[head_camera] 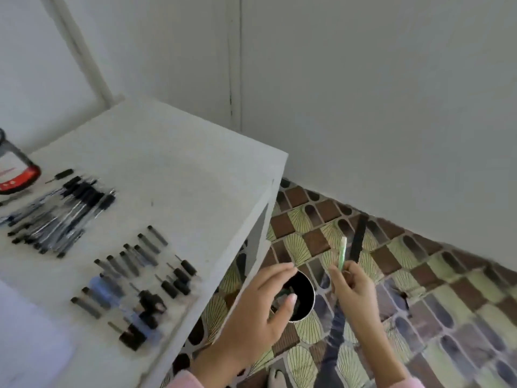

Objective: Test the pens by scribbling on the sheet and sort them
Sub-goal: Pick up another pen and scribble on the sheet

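My right hand point(354, 295) grips a green and white pen point(342, 253) upright over the floor, past the table's right edge. My left hand point(261, 309) hovers with fingers spread and holds nothing, just above a round black cup point(305, 296) on the floor with something inside. On the white table point(173, 169) a bundle of pens point(56, 217) lies at the left. Several loose black caps and pen parts point(145, 278) are scattered nearer me. A white sheet point(25, 337) shows at the lower left corner.
A red and grey object point(16, 175) sits at the table's left edge. A black strip point(359, 238) lies on the patterned tiled floor point(447, 303) near the white wall. My leg and a shoe point(275, 378) are below the hands.
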